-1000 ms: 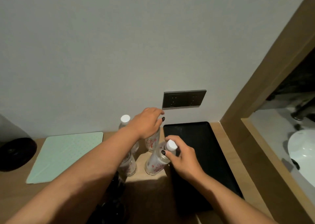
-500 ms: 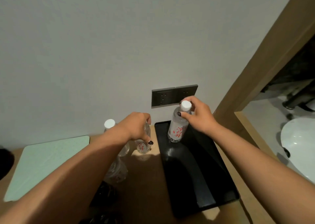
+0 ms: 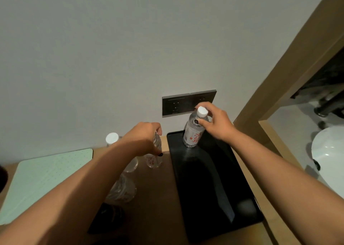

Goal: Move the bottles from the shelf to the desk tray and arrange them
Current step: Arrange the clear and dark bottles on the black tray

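The right hand pinches the neck, just under the white cap, of a clear plastic water bottle with a red-printed label, which stands tilted on the far left corner of the black rectangular tray. The left hand wraps the top of a second clear bottle on the wooden tabletop beside the tray. They look full, so fairly heavy, with thin, slippery walls; the stiff neck seems the safest hold.
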Demonstrator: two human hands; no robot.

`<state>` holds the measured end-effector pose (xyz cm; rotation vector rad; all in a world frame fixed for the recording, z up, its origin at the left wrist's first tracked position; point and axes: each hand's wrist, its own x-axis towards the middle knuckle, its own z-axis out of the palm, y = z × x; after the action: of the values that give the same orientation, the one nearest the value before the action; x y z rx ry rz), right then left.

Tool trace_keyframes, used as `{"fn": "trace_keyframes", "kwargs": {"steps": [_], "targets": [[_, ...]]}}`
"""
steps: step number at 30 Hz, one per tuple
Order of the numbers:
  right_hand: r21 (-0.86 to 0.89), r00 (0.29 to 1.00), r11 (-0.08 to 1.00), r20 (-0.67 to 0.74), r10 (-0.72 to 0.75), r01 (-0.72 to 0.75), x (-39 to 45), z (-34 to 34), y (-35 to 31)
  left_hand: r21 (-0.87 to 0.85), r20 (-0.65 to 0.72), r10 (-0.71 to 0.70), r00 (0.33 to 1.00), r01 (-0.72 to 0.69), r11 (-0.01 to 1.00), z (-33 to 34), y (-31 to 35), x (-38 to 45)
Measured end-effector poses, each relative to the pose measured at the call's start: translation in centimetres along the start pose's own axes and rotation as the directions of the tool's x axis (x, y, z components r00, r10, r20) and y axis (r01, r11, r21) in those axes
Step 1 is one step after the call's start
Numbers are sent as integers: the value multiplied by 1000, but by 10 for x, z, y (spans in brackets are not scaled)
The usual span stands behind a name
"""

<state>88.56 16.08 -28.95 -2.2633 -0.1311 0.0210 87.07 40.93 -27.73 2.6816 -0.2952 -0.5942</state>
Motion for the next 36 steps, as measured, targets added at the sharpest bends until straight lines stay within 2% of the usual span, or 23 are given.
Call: {"fn": "trace_keyframes", "kwargs": {"steps": [5, 13, 17, 20, 22, 24, 25, 27, 30, 34, 36], "targets": [[1, 999, 999, 7, -42, 42, 5, 2, 3, -20, -7, -13, 1000, 12, 1000, 1, 0, -6], [10, 999, 999, 10, -34, 34, 5, 3, 4, -77, -99, 10, 995, -18, 997, 5, -3, -18], [-37, 999, 999, 37, -21, 22, 5, 4, -1, -68, -133, 23, 991, -32, 997, 3, -1, -22], [-139, 998, 990, 56, -4, 12, 3, 0, -12, -107, -156, -6, 988, -11, 994, 1, -5, -24], [-142, 998, 989, -45, -43, 37, -9, -2, -25, -194, -199, -42, 979, 3, 981, -1, -10, -28], [-64, 976, 995, -199, -93, 82, -32, 1, -41, -241, -242, -53, 969, -7, 970, -4, -11, -33], [-8, 968, 996, -233, -90, 91, -46, 6, -49, -255, -257, -54, 965, -14, 967, -5, -10, -36], [112, 988, 993, -155, -24, 42, -73, 23, -59, -269, -286, -52, 957, -28, 963, -8, -3, -39], [186, 999, 982, -22, 33, -28, -105, 57, -56, -279, -305, -46, 951, -43, 959, -10, 14, -41], [180, 992, 975, 27, 124, -127, -119, 96, -34, -310, -290, -11, 957, -83, 947, -7, 46, -41], [143, 987, 978, -13, 158, -154, -119, 100, -23, -282, -290, 45, 956, -130, 950, -4, 61, -38]]}}
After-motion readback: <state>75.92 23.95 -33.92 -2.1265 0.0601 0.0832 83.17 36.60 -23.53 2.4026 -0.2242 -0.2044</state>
